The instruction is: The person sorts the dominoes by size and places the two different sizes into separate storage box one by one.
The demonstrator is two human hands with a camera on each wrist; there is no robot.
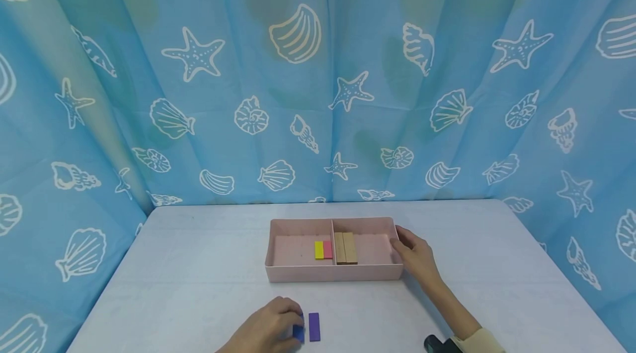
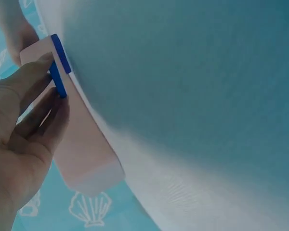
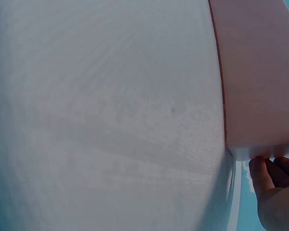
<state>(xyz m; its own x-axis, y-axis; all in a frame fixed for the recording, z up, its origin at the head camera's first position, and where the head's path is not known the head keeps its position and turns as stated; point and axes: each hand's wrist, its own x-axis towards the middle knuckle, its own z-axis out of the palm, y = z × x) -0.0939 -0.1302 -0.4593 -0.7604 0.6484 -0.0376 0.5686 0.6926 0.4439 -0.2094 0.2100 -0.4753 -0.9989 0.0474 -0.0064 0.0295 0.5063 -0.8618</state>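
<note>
Blue block (image 1: 298, 332) is pinched by the fingers of the left hand (image 1: 268, 330) at the near edge of the white table (image 1: 199, 264). Just beside it, a purple block (image 1: 314, 326) is laid flat. Farther back, a pink tray (image 1: 333, 273) with two parts is seen. A yellow block (image 1: 319, 249) and a pink block (image 1: 327, 249) are kept in its left part, two wooden blocks (image 1: 345, 247) in its right part. The tray's right end is held by the right hand (image 1: 416, 256), fingers curled on the rim. Much of the blue block is hidden by fingers.
</note>
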